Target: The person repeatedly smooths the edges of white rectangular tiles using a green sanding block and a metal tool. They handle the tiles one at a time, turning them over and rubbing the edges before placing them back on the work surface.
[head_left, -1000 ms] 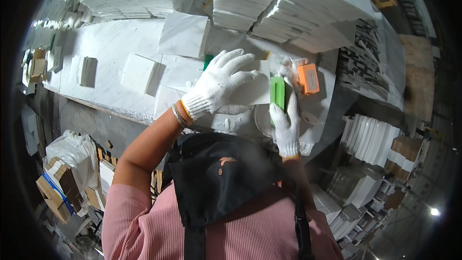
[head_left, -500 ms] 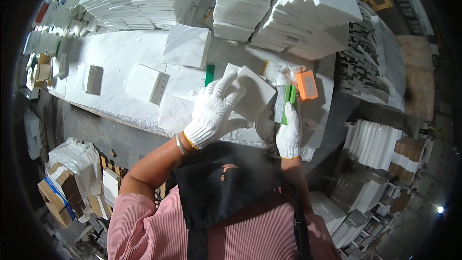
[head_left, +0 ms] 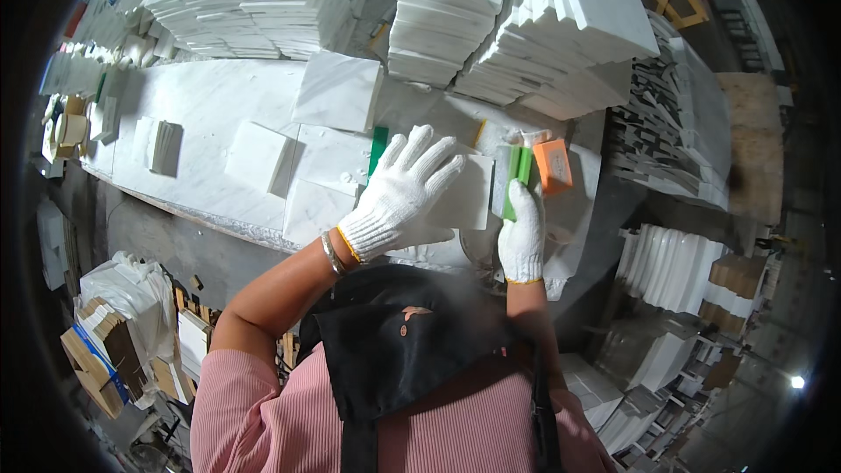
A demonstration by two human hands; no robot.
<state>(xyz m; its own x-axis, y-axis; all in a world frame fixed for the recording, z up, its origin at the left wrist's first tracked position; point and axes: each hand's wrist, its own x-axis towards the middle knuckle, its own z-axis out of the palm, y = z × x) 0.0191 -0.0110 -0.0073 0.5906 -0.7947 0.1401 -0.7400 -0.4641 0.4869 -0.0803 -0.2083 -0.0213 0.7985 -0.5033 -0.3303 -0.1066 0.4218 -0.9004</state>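
White tile (head_left: 460, 197) pressed flat by left hand (head_left: 399, 197), fingers spread; green sponge (head_left: 517, 177) gripped by right hand (head_left: 523, 236); orange block (head_left: 553, 165) just right, on tabletop (head_left: 210, 105).

Both hands, left (head_left: 399, 197) and right (head_left: 522, 236), wear white knitted cloth gloves. The tile (head_left: 460, 197) looks like smooth, matt white marble with grey veins. The green pad (head_left: 517, 173) looks spongy; the orange block (head_left: 553, 165) matt.

Tile stacks (head_left: 455, 17) behind bench (head_left: 201, 105)
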